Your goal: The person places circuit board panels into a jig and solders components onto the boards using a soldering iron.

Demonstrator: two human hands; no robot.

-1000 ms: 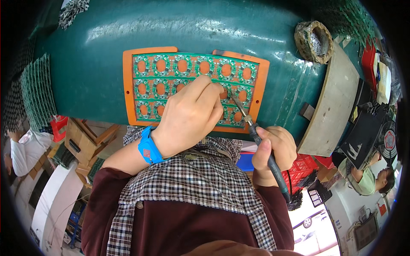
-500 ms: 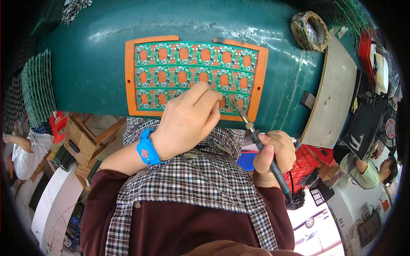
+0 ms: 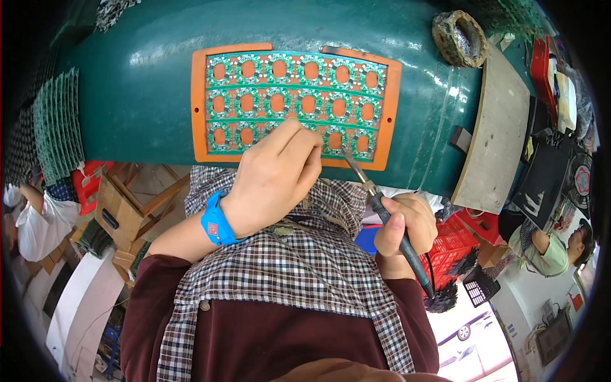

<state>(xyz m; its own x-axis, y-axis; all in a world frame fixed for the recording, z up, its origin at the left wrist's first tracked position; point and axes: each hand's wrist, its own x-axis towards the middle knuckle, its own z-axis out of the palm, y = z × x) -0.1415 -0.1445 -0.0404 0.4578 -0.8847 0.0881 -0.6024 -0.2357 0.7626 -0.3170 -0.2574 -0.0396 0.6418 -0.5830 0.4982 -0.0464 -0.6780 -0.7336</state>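
Observation:
A panel of green ring-shaped circuit boards lies in an orange tray on the green bench top. My right hand grips a soldering iron by its dark handle. The iron slants up and left, its metal tip at the near row, around the gap between the two rightmost boards. Over the same row, left of the tip, is my left hand, wearing a blue wrist band. Its thumb and fingers are pinched together; whatever may be between them is hidden. This hand covers part of the near row.
A round, crusted pot stands at the far right of the bench, beside a grey-beige board. Green mesh racks are at the left. Red crates sit below the right edge. Other people appear at both sides.
The iron's tip has shifted left along the near row, from the rightmost board toward its neighbour. My left hand stays pinched, slightly further left. The view has moved a little.

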